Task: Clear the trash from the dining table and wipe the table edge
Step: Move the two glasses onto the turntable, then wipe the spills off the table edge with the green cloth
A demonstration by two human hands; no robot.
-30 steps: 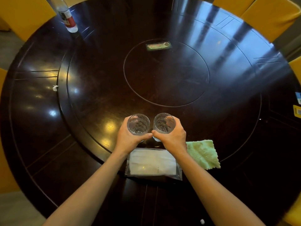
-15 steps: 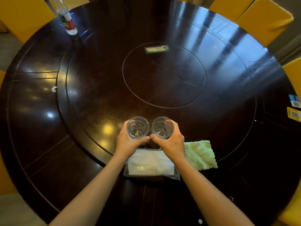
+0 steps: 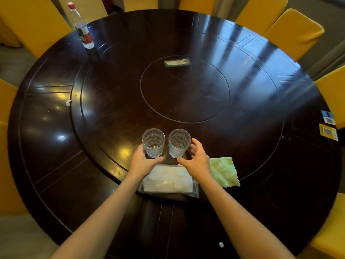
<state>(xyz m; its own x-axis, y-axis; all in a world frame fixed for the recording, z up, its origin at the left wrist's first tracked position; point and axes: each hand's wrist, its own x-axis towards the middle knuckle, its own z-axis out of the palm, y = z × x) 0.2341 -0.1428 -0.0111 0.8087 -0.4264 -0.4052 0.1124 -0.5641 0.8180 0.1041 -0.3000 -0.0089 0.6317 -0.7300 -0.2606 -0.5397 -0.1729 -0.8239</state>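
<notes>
Since a moment ago my right hand (image 3: 198, 158) has opened off its glass tumbler (image 3: 178, 143) on the worktop (image 3: 242, 113), while my left hand (image 3: 143, 161) keeps its grip around the other tumbler (image 3: 153, 142): slippery, fragile, best held low around the walls.

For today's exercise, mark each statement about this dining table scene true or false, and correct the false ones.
1. Two clear glasses stand side by side. True.
2. The right hand is closed around its glass. False: its fingers are spread open, off the glass.
3. A green cloth lies right of the right hand. True.
4. The bottle lies on its side. False: it stands upright near the far left edge.
5. The left hand has a grip on the left glass. True.
</notes>
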